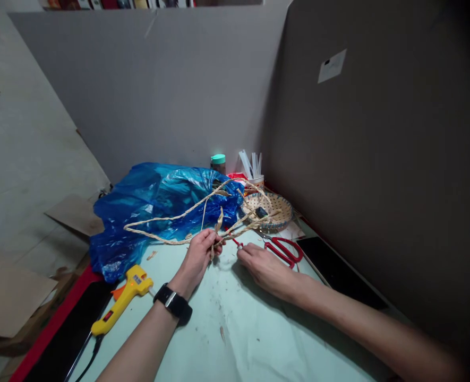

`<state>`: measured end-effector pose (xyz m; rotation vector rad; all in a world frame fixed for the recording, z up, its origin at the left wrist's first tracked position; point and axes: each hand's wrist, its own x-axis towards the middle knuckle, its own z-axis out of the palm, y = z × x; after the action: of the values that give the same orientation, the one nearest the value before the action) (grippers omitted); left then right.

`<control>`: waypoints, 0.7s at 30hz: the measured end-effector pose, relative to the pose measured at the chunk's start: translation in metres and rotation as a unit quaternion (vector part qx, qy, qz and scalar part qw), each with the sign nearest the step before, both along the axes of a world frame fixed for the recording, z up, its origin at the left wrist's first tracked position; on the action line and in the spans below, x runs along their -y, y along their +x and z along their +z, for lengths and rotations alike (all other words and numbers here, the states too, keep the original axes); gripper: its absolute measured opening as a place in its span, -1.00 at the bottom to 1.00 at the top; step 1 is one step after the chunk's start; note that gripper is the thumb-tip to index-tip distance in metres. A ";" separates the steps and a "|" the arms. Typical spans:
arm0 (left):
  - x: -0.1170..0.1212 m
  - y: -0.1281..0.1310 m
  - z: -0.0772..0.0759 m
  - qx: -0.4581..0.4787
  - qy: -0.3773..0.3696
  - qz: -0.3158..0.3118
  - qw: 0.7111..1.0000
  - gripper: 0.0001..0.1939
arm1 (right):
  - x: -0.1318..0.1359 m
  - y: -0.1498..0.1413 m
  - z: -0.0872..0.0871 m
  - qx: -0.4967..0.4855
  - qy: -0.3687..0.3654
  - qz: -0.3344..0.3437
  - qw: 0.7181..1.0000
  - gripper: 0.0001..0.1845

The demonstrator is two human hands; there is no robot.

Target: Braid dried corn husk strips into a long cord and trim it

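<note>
My left hand [205,249], with a black watch on the wrist, is closed in a pinch around a braided straw cord [171,218]. The cord loops out to the left and back over the bag, and its loose ends stick out past the fingers. A short red string [235,240] runs from near the left fingers toward my right hand [264,269]. That hand is closed low over the table, its fingertips pinched on the string's end. Just beyond it lie red-handled scissors [286,251], their blades partly under the straw ends.
A blue plastic bag [139,196] fills the back left. Behind the scissors sit a woven basket [280,212], a cup of glue sticks [257,182] and a green-lidded jar [218,162]. A yellow glue gun [123,300] lies at left, its cable trailing forward. Grey panels [159,79] enclose the table.
</note>
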<state>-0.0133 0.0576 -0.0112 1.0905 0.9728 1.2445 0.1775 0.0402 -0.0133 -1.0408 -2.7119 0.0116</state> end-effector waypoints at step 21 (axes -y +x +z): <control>0.016 -0.015 0.043 -0.208 0.116 0.088 0.967 -0.80 | -0.116 -0.023 0.010 0.017 0.026 -0.057 0.998 -0.79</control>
<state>-0.0278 0.0413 0.0317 1.5162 1.2838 1.3239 0.1546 0.1567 -0.0032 -1.1874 -2.6631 -0.0967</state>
